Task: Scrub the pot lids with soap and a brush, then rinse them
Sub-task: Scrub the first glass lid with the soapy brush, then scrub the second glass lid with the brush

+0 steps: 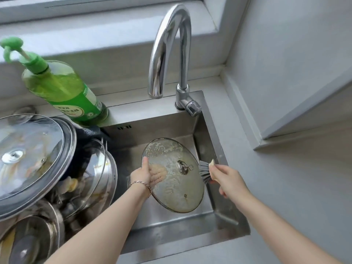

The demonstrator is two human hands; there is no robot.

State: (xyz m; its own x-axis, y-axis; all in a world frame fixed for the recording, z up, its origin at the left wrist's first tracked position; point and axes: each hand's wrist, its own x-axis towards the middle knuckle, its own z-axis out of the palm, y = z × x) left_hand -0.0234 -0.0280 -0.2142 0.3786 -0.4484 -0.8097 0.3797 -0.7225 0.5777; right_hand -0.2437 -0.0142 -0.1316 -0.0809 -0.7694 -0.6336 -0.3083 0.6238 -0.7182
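Left hand (145,174) fingers grip round glass lid (172,176), soapy, tilted over steel sink (205,134); right hand (227,180) fingers clasp gray-bristled brush (205,172) at lid's rim.

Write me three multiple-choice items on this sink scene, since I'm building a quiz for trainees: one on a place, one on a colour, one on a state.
1. Where do the brush bristles touch the glass lid held over the sink?
A. its right edge
B. its left edge
C. its top edge

2. What colour is the soap bottle?
A. blue
B. green
C. red

3. What is the tap doing?
A. running hard
B. dripping into a pot
C. giving no visible water

Answers:
1. A, the right hand holds the brush at that edge while the left hand grips the opposite side.
2. B, pump and liquid are green.
3. C, nothing falls from the spout, though suds coat the lid.
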